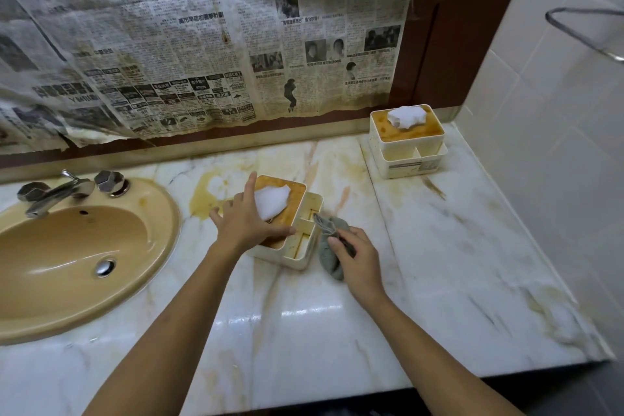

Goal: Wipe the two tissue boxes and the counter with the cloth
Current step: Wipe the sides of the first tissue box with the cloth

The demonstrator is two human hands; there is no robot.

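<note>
Right hand's (358, 255) cloth (328, 248) perhaps touches near box (313, 202); sink (163, 213) stands left.

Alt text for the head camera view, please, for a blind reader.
The left hand presses on a cream tissue box on a stained marble counter; right hand holds a grey cloth beside it. A second tissue box stands back right, a sink left.

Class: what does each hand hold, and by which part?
Right hand grips the grey cloth at its bunched middle; left hand holds nothing, pressing flat on the near tissue box.
</note>
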